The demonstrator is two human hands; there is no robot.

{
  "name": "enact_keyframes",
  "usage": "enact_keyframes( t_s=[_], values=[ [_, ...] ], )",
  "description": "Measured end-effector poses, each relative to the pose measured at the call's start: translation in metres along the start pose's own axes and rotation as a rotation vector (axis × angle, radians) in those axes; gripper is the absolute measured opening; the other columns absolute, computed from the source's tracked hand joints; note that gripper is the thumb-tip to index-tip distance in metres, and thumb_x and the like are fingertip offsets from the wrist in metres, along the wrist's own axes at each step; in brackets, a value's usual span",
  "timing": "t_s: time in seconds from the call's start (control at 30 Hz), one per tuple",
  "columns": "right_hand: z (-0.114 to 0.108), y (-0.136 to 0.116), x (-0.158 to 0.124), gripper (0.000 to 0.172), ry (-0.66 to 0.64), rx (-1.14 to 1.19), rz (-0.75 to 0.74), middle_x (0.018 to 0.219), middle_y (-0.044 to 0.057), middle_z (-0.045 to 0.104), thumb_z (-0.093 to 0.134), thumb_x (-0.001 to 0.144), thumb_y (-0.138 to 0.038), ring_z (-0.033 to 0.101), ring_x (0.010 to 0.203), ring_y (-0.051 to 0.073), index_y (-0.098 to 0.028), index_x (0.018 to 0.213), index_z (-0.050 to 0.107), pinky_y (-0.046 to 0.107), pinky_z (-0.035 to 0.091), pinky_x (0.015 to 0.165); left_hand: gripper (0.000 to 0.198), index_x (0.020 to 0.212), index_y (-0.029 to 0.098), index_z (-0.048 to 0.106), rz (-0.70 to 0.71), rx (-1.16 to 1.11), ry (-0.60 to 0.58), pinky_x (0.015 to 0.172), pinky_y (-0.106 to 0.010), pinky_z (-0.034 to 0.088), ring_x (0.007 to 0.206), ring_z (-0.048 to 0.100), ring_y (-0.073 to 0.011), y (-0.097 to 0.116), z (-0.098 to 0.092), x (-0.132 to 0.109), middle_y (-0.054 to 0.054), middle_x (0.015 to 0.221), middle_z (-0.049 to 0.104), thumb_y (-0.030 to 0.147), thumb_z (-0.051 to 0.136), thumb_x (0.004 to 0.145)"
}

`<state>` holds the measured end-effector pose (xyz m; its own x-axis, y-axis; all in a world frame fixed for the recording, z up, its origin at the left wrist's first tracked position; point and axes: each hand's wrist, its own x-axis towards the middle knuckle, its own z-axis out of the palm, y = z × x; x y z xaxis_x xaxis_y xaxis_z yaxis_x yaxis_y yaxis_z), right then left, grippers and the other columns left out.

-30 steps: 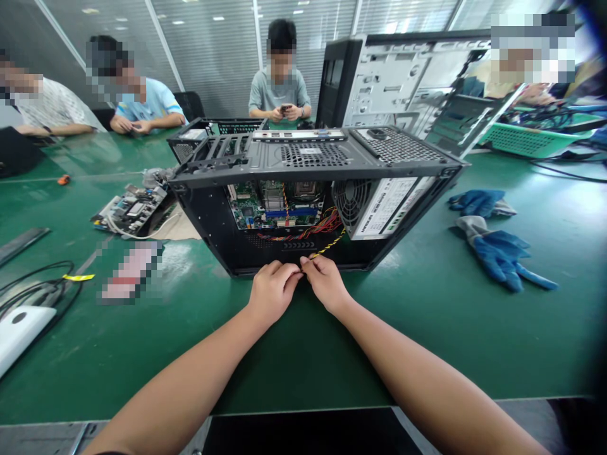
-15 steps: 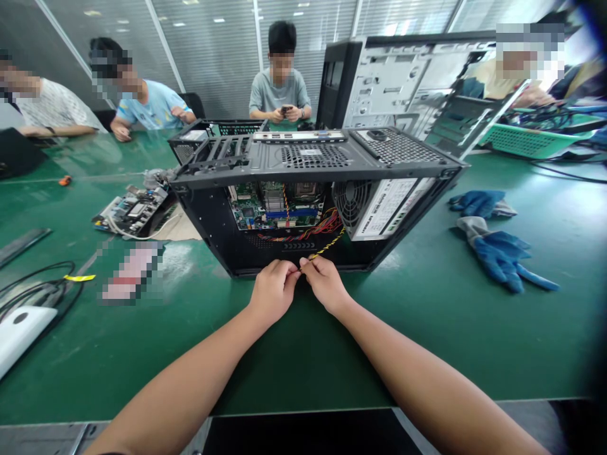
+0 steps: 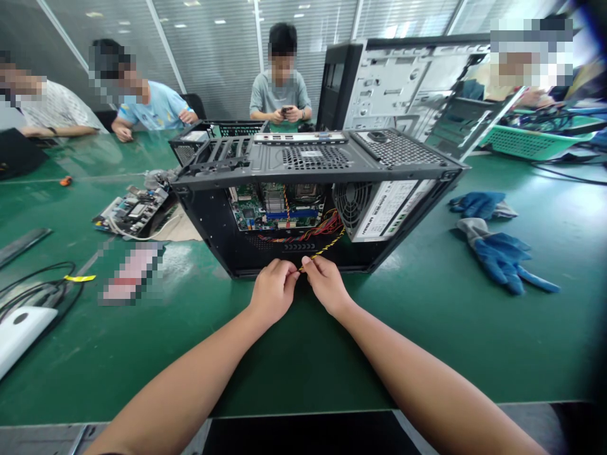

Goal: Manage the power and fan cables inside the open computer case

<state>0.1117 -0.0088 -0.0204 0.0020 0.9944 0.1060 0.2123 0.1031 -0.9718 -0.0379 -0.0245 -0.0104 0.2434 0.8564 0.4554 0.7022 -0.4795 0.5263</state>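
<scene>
Between my two hands runs a twisted yellow-and-black cable (image 3: 328,248), which comes out of the open computer case (image 3: 303,177) near its power supply (image 3: 386,212). My left hand (image 3: 275,287) pinches the cable's near end; the tip is hidden in the fingers. Just to its right, my right hand (image 3: 326,284) pinches the same cable between thumb and finger. Both hands are in front of the case's near edge. Inside the case are a motherboard (image 3: 277,205) and a bundle of red, orange and black wires (image 3: 313,232).
A loose circuit board (image 3: 135,212) lies left of the case, with coiled black cables (image 3: 42,284) nearer. Blue gloves (image 3: 502,253) lie to the right. Behind stand another case (image 3: 393,82) and a green basket (image 3: 526,140). Several people sit around the green table (image 3: 474,341).
My right thumb and finger have shifted very slightly along the cable, and a little more of it shows between my hands. The case and other things stay put.
</scene>
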Motion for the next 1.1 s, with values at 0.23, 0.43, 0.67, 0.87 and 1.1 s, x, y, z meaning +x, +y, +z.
enact_keyframes(
  t_s=[0.23,0.43,0.67,0.87,1.1],
  values=[
    [-0.0004,0.0023,0.0005,0.042,0.045,-0.041,-0.020,0.053,-0.004,0.039,0.052,0.089,-0.050,0.036,0.053,0.013,-0.023,0.059,0.038,0.028,0.030,0.052,0.008,0.084,0.019,0.059,-0.017,0.008,-0.029,0.068,-0.029,0.045,0.072,0.057,-0.0163,0.0024,-0.0001,-0.0007,-0.002,0.079,0.060,0.016,0.056,0.091],
    [-0.0002,0.0027,-0.0001,0.040,-0.005,-0.005,0.003,0.051,-0.004,0.043,0.048,0.091,-0.049,0.039,0.050,0.013,-0.024,0.062,0.039,0.028,0.032,0.051,0.010,0.083,0.018,0.059,-0.032,-0.035,-0.041,0.068,-0.029,0.045,0.073,0.058,-0.0160,0.0037,-0.0008,-0.0007,-0.002,0.078,0.061,0.015,0.055,0.091],
    [-0.0020,0.0011,-0.0002,0.041,-0.042,0.026,0.016,0.050,-0.004,0.043,0.049,0.091,-0.051,0.039,0.047,0.012,-0.023,0.062,0.043,0.028,0.032,0.048,0.012,0.079,0.018,0.061,-0.203,-0.268,-0.147,0.059,-0.025,0.041,0.060,0.056,-0.0128,0.0015,-0.0016,0.0047,0.001,0.066,0.062,0.018,0.055,0.089],
    [-0.0019,0.0020,-0.0001,0.042,-0.054,0.050,0.024,0.050,-0.004,0.043,0.050,0.090,-0.052,0.039,0.046,0.012,-0.023,0.061,0.042,0.027,0.032,0.047,0.012,0.079,0.017,0.059,-0.295,-0.432,-0.213,0.056,-0.023,0.041,0.057,0.056,-0.0123,0.0007,-0.0020,0.0044,0.002,0.062,0.062,0.022,0.054,0.089],
    [-0.0006,0.0082,0.0009,0.043,0.005,0.002,0.011,0.049,-0.004,0.042,0.051,0.089,-0.053,0.037,0.048,0.012,-0.024,0.060,0.038,0.028,0.028,0.048,0.009,0.084,0.019,0.059,-0.008,-0.092,-0.055,0.069,-0.027,0.045,0.073,0.056,-0.0150,0.0019,-0.0005,-0.0005,-0.001,0.078,0.057,0.016,0.054,0.091]
  ],
)
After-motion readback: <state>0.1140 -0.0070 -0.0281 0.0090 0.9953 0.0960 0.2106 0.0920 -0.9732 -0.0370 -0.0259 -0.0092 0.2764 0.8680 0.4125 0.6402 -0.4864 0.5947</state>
